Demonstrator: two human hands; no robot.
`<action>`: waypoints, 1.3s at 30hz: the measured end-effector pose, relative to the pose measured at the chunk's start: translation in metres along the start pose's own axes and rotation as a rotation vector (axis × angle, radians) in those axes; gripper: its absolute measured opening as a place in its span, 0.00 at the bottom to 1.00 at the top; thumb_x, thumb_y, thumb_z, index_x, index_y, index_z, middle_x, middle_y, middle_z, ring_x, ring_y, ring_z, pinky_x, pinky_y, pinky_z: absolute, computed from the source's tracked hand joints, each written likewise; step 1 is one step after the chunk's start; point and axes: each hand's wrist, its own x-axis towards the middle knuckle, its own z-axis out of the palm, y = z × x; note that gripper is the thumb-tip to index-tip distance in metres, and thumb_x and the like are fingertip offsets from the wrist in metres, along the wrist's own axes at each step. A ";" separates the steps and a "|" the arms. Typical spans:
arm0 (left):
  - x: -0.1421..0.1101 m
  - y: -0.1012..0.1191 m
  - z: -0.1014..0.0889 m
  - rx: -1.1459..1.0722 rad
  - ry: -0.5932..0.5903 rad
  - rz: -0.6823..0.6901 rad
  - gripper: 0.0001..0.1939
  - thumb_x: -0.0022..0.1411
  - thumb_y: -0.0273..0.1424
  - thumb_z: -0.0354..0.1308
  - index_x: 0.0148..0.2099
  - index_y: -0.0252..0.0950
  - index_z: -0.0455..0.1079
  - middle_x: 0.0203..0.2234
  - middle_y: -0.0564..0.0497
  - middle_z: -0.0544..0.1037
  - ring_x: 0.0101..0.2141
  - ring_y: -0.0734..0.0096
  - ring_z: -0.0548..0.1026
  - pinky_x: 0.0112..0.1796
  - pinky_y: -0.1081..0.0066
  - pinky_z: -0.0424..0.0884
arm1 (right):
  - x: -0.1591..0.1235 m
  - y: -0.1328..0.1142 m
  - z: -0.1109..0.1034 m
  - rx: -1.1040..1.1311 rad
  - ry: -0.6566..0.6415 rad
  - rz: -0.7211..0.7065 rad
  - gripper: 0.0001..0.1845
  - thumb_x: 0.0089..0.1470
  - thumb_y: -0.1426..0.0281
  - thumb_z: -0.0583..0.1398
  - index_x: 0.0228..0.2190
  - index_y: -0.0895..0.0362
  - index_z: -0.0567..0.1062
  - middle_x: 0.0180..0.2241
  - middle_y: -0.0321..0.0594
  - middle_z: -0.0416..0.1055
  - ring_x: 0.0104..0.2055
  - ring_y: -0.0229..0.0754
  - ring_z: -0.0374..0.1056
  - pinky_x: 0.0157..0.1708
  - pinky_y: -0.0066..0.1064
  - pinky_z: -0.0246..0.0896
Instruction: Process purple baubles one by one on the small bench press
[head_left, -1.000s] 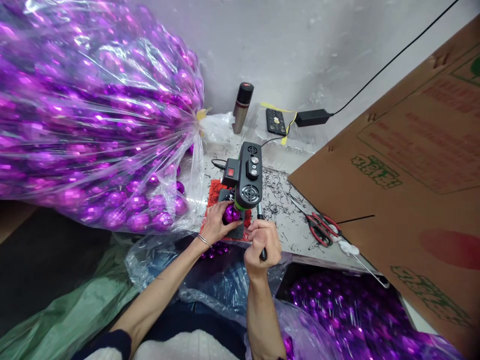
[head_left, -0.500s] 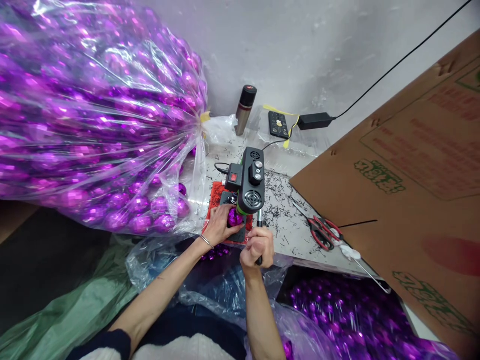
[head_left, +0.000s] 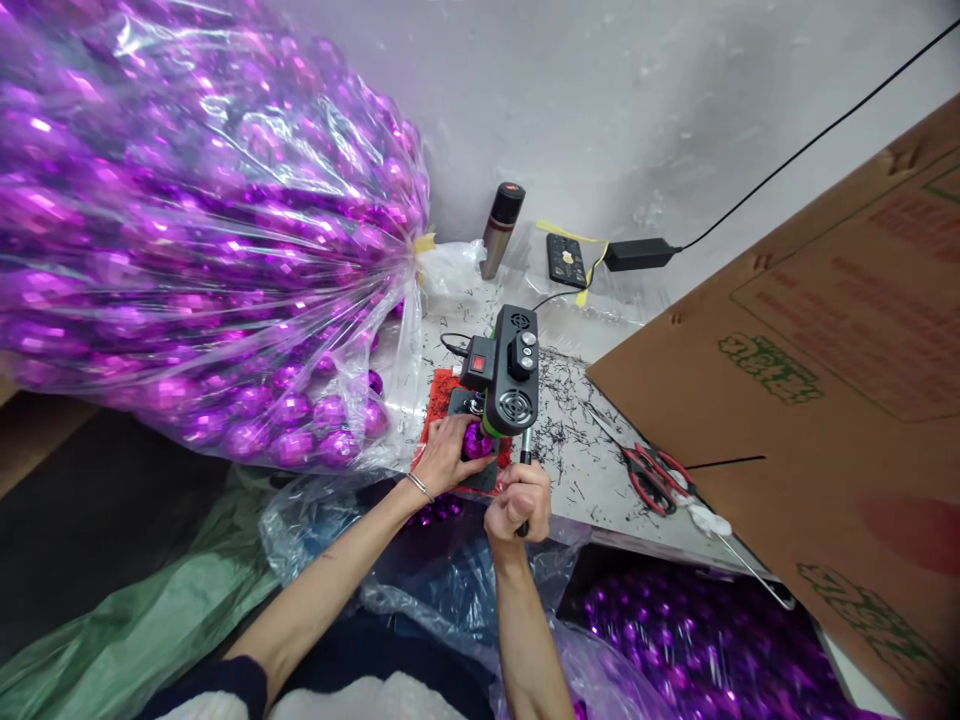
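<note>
Nearest, the right hand (head_left: 519, 497) is fisted on the black lever (head_left: 524, 470) of the small press (head_left: 510, 370), while the left hand (head_left: 448, 452) has its fingers wrapped round a purple bauble (head_left: 472, 440), seemingly steadying it under the head, on the table (head_left: 600, 480) beside scissors (head_left: 654, 472).

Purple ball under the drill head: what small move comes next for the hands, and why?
Probably press the lever down a little further. The left hand holds the purple ball on the base under the black drill head, and the right hand is closed around the lever. Black shavings litter the table, so the ball is likely being drilled here.
</note>
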 end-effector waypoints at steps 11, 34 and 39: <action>0.004 0.000 0.001 -0.032 -0.016 -0.021 0.29 0.62 0.42 0.73 0.60 0.38 0.69 0.53 0.41 0.79 0.55 0.47 0.77 0.54 0.52 0.71 | -0.004 0.000 0.004 0.036 0.007 0.039 0.24 0.74 0.68 0.46 0.24 0.53 0.62 0.24 0.30 0.63 0.25 0.35 0.66 0.38 0.37 0.69; 0.044 -0.063 -0.155 0.564 0.085 -0.338 0.08 0.67 0.36 0.61 0.41 0.38 0.78 0.41 0.35 0.83 0.52 0.35 0.75 0.51 0.43 0.73 | 0.043 -0.026 -0.011 0.034 -0.101 0.092 0.21 0.69 0.75 0.52 0.23 0.53 0.66 0.21 0.32 0.63 0.29 0.39 0.70 0.30 0.32 0.60; 0.047 -0.072 -0.163 0.706 -0.046 -0.382 0.14 0.60 0.39 0.70 0.42 0.34 0.77 0.40 0.30 0.83 0.53 0.28 0.76 0.56 0.38 0.65 | 0.041 -0.026 -0.012 0.021 -0.102 0.107 0.21 0.69 0.75 0.52 0.23 0.53 0.66 0.22 0.32 0.65 0.29 0.38 0.70 0.30 0.32 0.61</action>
